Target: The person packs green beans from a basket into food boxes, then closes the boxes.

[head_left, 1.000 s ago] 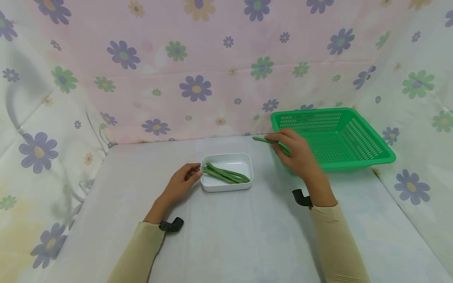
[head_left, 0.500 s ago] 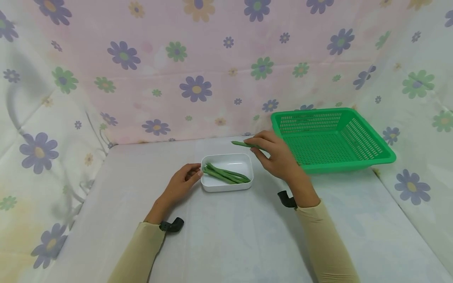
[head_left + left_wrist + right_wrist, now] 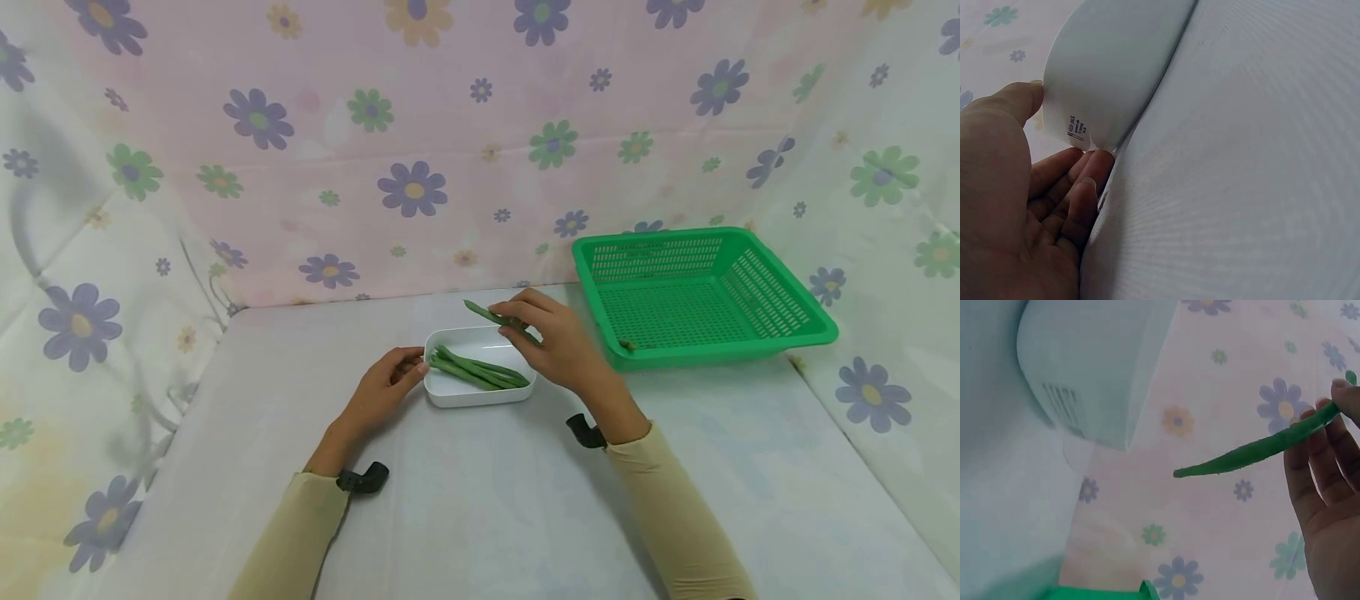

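In the head view, a white rectangular dish (image 3: 480, 399) stands mid-table with several green beans (image 3: 483, 372) lying in it. My left hand (image 3: 381, 390) is at the dish's left end, thumb and fingertips touching its outer wall; the left wrist view shows the thumb (image 3: 1022, 100) against the upper edge and the fingers lower down. Above the dish's right part, my right hand (image 3: 555, 340) pinches one green bean (image 3: 483, 312) between thumb and fingers. In the right wrist view that bean (image 3: 1241, 456) sticks out past the fingertips, apart from the dish.
A green plastic basket (image 3: 795, 337) with slotted walls stands at the back right. A small brownish bit (image 3: 627, 344) lies at its near left corner. White cloth covers the table (image 3: 465, 500), and a flowered curtain (image 3: 465, 125) hangs behind it.
My right hand has moved left from beside the basket to over the dish, carrying the pinched green bean. The left hand, the dish and the beans in it have stayed put.
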The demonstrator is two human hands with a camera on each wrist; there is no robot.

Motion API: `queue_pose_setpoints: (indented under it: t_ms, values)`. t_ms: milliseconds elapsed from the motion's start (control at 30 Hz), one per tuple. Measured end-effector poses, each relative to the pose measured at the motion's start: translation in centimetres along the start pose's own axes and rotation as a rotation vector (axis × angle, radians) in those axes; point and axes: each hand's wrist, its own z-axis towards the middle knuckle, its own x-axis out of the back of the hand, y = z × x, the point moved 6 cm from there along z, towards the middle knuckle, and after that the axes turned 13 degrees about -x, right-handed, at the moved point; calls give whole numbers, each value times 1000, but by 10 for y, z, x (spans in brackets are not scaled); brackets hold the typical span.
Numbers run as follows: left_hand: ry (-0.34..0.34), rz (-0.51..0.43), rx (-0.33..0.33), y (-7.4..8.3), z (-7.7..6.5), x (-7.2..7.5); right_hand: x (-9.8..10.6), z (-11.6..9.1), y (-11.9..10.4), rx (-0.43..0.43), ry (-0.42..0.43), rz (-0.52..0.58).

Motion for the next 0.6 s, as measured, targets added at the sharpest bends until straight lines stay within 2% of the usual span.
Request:
queue_pose_setpoints:
  t_ms: [267,600]
  values:
    - [-2,-15,6,-2,-1,1,-18,-1,9,-116,-34,99]
    - [-3,-17,-6,-4,-1,-1,-39,-8,21,-205,-69,108]
